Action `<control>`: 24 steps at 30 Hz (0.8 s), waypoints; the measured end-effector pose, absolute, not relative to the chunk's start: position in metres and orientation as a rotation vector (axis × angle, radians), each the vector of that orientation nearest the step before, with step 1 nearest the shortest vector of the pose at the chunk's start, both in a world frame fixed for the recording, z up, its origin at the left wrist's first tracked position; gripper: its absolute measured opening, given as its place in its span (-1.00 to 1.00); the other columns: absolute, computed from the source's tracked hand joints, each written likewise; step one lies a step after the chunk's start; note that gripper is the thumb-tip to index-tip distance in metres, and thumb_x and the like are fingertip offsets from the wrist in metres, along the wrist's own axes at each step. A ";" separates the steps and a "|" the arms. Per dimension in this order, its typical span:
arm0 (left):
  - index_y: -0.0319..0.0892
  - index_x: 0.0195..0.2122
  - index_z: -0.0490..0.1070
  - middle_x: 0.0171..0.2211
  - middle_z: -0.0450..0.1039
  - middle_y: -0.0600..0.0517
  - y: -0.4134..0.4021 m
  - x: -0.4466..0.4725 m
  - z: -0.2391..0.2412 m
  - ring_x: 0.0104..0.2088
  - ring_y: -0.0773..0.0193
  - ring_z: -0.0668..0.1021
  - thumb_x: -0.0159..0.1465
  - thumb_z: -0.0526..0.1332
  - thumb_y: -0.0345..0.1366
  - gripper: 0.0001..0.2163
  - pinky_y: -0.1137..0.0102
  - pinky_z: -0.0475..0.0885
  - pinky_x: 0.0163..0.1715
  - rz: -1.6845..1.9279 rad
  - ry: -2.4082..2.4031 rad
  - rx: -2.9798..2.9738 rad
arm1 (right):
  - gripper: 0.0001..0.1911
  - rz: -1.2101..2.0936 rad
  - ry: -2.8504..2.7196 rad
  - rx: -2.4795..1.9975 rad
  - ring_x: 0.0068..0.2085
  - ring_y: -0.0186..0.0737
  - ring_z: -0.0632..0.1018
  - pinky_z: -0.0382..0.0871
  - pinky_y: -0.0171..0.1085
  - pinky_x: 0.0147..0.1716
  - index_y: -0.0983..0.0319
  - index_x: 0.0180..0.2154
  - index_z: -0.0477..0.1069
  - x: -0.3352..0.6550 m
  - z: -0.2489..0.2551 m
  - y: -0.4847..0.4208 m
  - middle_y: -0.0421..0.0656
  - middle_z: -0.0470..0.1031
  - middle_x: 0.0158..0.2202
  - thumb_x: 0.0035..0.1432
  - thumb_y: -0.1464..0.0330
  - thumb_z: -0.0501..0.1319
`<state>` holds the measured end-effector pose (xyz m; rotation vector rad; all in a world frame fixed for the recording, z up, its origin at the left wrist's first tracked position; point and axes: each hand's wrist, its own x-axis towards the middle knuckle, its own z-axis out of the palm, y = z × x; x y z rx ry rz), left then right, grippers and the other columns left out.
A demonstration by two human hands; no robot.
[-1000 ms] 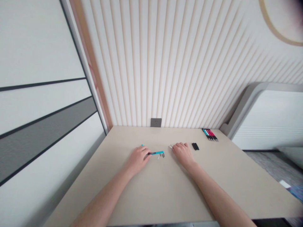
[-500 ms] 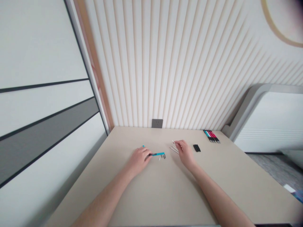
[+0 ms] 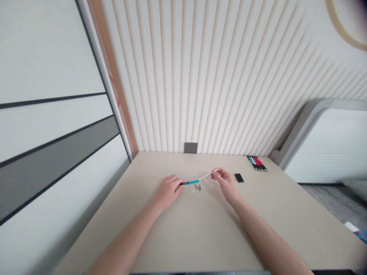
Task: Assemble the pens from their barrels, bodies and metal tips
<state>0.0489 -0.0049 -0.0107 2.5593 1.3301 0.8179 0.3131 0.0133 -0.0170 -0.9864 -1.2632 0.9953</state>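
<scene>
Two hands on the desk (image 3: 186,229): left hand (image 3: 168,190) fingers clenched on cyan pen barrel (image 3: 191,182), right hand (image 3: 226,184) fingers pinching thin white pen refill (image 3: 207,176), tip just beside barrel; refill likely light, springy, best held short near the tip.

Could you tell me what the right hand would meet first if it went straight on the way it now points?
Probably the blue pen in the left hand, as the white refill in the right hand points at its end; depth is unclear.
</scene>
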 end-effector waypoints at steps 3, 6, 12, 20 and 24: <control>-0.11 -0.19 0.48 -0.24 0.53 0.01 -0.006 0.049 -0.009 -0.18 0.19 0.52 0.35 0.16 -0.34 -0.89 0.29 0.38 -0.13 0.814 1.333 2.562 | -0.66 1.018 -1.276 -0.969 -0.38 -0.22 0.51 0.39 -0.22 -0.28 0.21 -0.35 0.41 0.311 -0.018 0.013 -0.16 0.52 -0.45 0.08 0.06 0.29; -0.12 -0.19 0.48 -0.25 0.52 0.01 -0.006 0.049 -0.007 -0.18 0.19 0.52 0.34 0.17 -0.34 -0.89 0.30 0.38 -0.13 0.805 1.342 2.559 | -0.67 1.017 -1.281 -0.974 -0.37 -0.21 0.51 0.39 -0.21 -0.29 0.21 -0.34 0.42 0.311 -0.017 0.013 -0.16 0.52 -0.44 0.09 0.07 0.28; -0.11 -0.18 0.49 -0.25 0.52 0.00 -0.005 0.048 -0.010 -0.19 0.18 0.52 0.36 0.16 -0.32 -0.88 0.30 0.36 -0.14 0.802 1.389 2.554 | -0.70 0.982 -1.209 -0.974 -0.38 -0.23 0.49 0.37 -0.24 -0.30 0.22 -0.34 0.43 0.316 -0.017 0.014 -0.15 0.52 -0.41 0.08 0.10 0.30; -0.13 -0.17 0.47 -0.24 0.51 -0.01 -0.004 0.048 -0.013 -0.18 0.17 0.50 0.37 0.14 -0.33 -0.88 0.29 0.35 -0.13 0.832 1.397 2.552 | -0.67 1.003 -1.204 -0.970 -0.39 -0.24 0.48 0.37 -0.25 -0.31 0.21 -0.34 0.44 0.313 -0.014 0.011 -0.16 0.52 -0.42 0.05 0.07 0.32; -0.12 -0.16 0.46 -0.24 0.50 -0.01 -0.004 0.048 -0.012 -0.18 0.17 0.50 0.38 0.12 -0.32 -0.87 0.29 0.36 -0.15 0.847 1.368 2.549 | -0.67 1.037 -1.214 -0.958 -0.38 -0.24 0.49 0.35 -0.25 -0.31 0.20 -0.34 0.45 0.312 -0.013 0.010 -0.17 0.53 -0.41 0.05 0.07 0.33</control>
